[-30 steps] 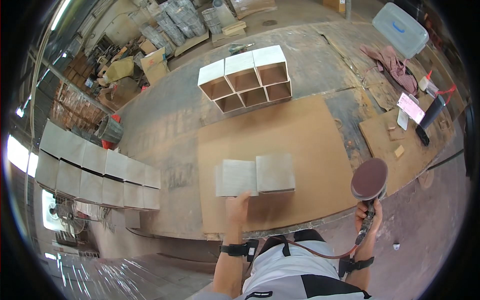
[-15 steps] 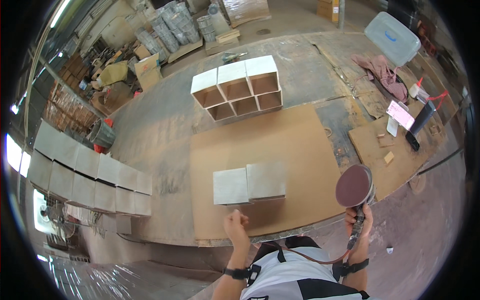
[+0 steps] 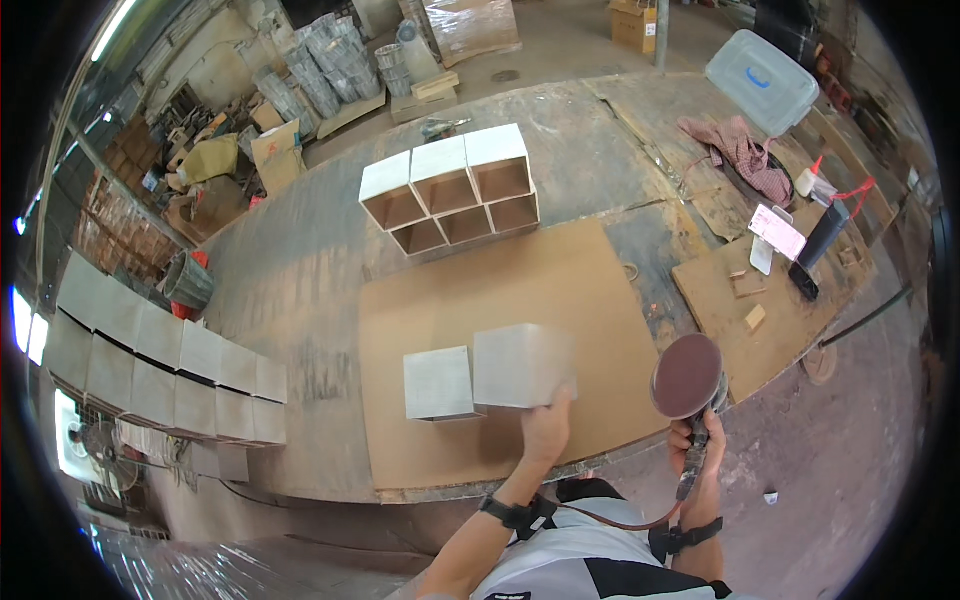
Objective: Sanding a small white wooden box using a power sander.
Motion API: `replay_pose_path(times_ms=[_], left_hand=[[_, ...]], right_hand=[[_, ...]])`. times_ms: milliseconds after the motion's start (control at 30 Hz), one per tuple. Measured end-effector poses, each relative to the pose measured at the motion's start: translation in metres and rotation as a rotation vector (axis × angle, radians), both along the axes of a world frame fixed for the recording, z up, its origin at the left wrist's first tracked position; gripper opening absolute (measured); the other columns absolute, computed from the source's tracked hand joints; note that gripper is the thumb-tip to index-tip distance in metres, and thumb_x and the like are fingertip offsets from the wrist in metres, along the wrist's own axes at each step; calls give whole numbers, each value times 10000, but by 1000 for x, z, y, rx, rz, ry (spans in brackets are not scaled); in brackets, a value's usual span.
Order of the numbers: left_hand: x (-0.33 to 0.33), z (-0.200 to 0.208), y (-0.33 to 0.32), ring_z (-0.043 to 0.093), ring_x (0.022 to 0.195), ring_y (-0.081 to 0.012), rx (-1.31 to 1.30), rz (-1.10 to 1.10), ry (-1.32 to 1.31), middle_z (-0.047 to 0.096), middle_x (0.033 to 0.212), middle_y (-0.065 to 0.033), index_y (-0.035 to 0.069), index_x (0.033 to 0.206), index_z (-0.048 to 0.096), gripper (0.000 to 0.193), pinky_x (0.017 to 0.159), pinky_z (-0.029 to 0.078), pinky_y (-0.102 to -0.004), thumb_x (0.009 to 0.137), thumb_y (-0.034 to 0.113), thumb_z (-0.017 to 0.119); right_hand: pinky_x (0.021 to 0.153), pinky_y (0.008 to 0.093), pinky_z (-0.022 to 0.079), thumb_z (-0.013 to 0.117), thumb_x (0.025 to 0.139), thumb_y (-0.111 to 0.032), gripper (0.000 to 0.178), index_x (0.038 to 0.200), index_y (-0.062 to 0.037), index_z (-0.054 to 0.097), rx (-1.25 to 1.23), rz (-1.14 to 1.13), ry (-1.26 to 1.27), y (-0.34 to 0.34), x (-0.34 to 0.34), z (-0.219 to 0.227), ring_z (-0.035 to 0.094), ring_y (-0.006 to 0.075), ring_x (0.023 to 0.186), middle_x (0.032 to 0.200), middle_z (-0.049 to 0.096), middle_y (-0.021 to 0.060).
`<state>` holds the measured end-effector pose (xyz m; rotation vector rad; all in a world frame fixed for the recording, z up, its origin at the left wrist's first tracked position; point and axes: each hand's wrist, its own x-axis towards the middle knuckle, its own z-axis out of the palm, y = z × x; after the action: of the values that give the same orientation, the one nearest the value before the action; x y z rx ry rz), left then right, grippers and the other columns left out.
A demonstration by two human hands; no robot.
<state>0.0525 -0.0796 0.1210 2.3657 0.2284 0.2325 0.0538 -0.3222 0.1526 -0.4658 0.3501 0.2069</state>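
My left hand grips the near edge of a white box, its fingers partly hidden by the box. That box looks slightly tilted, and its right side is blurred by motion. Close to its left stands a second white box on the brown board. In my right hand, off the table's front edge, is a disc sander. The sander's round reddish-brown pad is turned up, and a thin hose runs from its handle across my body.
Six white open-fronted boxes are stacked in two rows beyond the board. More white boxes line the left side. At the right lie a phone on a stand, a red-tipped bottle, a checked cloth and a lidded plastic bin.
My left hand has moved right from before the left box and taken hold of the right box, which has shifted and tilted. The sander stays in my right hand.
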Motion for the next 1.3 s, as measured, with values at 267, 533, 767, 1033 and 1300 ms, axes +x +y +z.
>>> replay_pose_path(times_ms=[267, 533, 767, 1033, 1300], left_hand=[[-20, -114, -5, 555, 950, -406, 363, -41, -52, 580, 979, -243, -30, 1006, 554, 223, 800, 469, -463, 816, 78, 508], [3, -116, 9, 555, 955, -388, 216, -104, 317, 558, 1031, -246, -23, 1084, 514, 290, 797, 473, -456, 834, 124, 507], [11, -74, 14, 603, 822, -344, 326, -57, 66, 575, 946, -223, -27, 1158, 467, 343, 669, 507, -437, 876, 165, 494], [-81, -20, 71, 501, 948, -374, -78, 480, -148, 534, 958, -212, -42, 1023, 509, 501, 817, 416, -431, 725, 286, 744], [-16, -71, 115, 552, 990, -386, 100, 112, 52, 606, 1089, -186, 41, 1075, 617, 366, 834, 443, -465, 768, 240, 634]], right_hand=[[472, 237, 408, 615, 829, -224, 309, 1057, -52, 498, 20, -18, 13, -7, -1, -10, 490, 150, 648, 875, 538, 70], [473, 221, 418, 621, 845, -194, 245, 1021, -43, 543, -32, 1, 20, -11, -7, -11, 489, 141, 658, 879, 576, 63], [479, 224, 427, 619, 844, -185, 240, 1016, -36, 540, -62, 44, -10, -3, -10, -4, 497, 143, 656, 880, 583, 68], [448, 223, 417, 642, 814, -213, 370, 1104, -50, 481, -193, 77, 6, 7, -6, 3, 504, 145, 652, 864, 552, 66], [440, 215, 410, 671, 788, -199, 406, 1118, -55, 483, -227, 122, -31, 40, -1, 8, 514, 139, 629, 877, 562, 57]])
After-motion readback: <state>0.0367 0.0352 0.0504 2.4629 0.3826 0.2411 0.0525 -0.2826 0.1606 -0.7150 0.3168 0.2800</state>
